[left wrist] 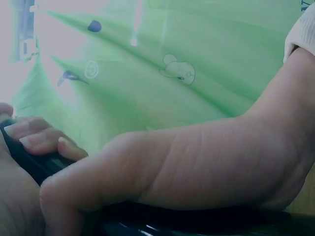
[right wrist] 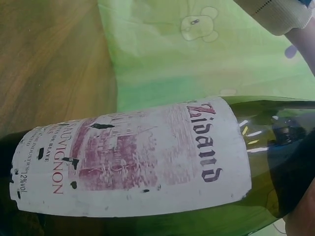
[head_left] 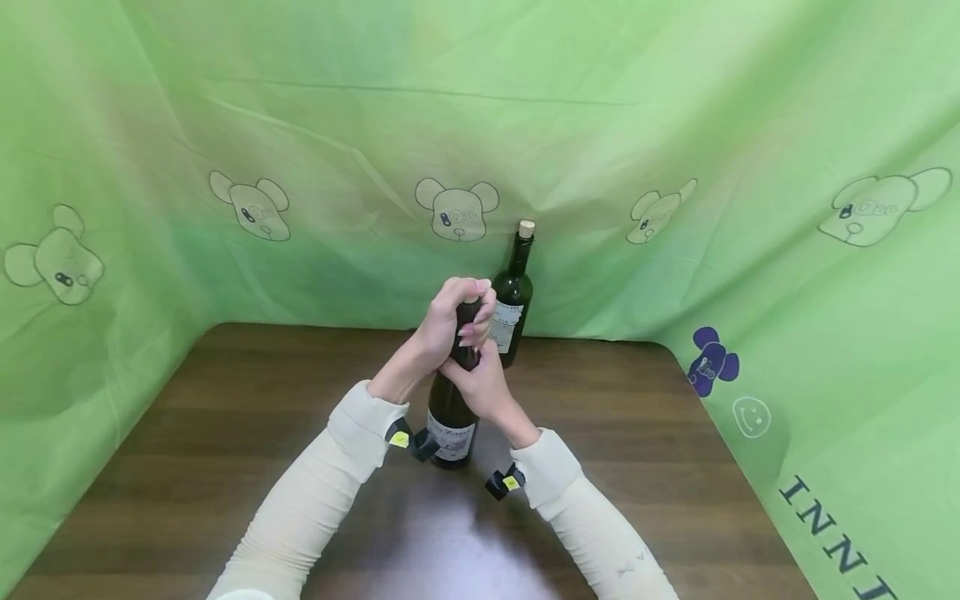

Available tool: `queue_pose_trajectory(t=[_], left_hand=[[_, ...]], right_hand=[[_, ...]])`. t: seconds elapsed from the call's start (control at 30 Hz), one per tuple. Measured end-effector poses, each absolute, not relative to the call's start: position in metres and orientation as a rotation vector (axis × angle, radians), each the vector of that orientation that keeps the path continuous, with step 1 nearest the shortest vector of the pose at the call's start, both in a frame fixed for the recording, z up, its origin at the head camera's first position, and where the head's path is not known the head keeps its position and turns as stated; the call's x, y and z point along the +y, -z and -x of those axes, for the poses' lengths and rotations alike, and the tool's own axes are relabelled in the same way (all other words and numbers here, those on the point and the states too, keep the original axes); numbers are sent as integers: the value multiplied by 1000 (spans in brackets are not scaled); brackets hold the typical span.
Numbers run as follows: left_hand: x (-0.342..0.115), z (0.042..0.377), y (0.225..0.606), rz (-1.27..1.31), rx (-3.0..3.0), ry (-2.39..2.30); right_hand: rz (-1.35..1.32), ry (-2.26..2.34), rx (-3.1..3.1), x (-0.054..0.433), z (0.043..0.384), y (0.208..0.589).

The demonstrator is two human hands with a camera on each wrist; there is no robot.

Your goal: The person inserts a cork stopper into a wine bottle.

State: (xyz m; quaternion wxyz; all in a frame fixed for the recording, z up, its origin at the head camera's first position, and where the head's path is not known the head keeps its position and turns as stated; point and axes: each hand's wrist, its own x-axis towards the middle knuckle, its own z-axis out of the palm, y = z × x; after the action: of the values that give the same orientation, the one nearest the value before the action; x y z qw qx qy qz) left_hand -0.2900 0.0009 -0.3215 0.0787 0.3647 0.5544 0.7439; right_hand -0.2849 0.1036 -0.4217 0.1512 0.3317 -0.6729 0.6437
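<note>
A dark green wine bottle [head_left: 452, 410] stands upright on the table, its white label [right wrist: 133, 164] filling much of the right wrist view. My left hand [head_left: 448, 321] is at the top of its neck, fingers curled around it; the thumb lies by the bottle's mouth. Just below, my right hand [head_left: 483, 385] grips the neck near the shoulder. In the left wrist view the right hand [left wrist: 197, 167] crosses in front, with the left fingers [left wrist: 39, 135] over the neck at the left edge. The mouth is mostly hidden by the left hand.
Close behind, a second green wine bottle [head_left: 513, 290] stands with a pale cork [head_left: 527, 228] in its mouth. The brown wooden table [head_left: 600, 417] is bordered at the back and sides by a green cloth [head_left: 337, 150] with printed bear heads.
</note>
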Motion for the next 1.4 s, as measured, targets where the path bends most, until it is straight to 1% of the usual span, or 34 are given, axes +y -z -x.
queue_pose_trajectory(t=[0.27, 0.5, 0.7, 0.9, 1.2, 1.4], left_hand=[[1, 291, 324, -1141, 1617, -2260], [3, 290, 322, -1090, 1671, -2245], [0, 292, 329, -1145, 1597, -2215], [-3, 295, 325, -1166, 1625, -2180], [2, 293, 322, -1153, 1711, -2252], [2, 294, 326, -1201, 1694, -2274]], right_hand=[[-898, -1830, -1944, 102, 285, 423], [-923, -1832, -1934, 105, 287, 428], [-934, -1880, -1914, 104, 285, 428], [-976, -1903, -1898, 102, 288, 425], [-919, -1830, -1935, 102, 285, 426], [-897, -1810, -1931, 102, 287, 426]])
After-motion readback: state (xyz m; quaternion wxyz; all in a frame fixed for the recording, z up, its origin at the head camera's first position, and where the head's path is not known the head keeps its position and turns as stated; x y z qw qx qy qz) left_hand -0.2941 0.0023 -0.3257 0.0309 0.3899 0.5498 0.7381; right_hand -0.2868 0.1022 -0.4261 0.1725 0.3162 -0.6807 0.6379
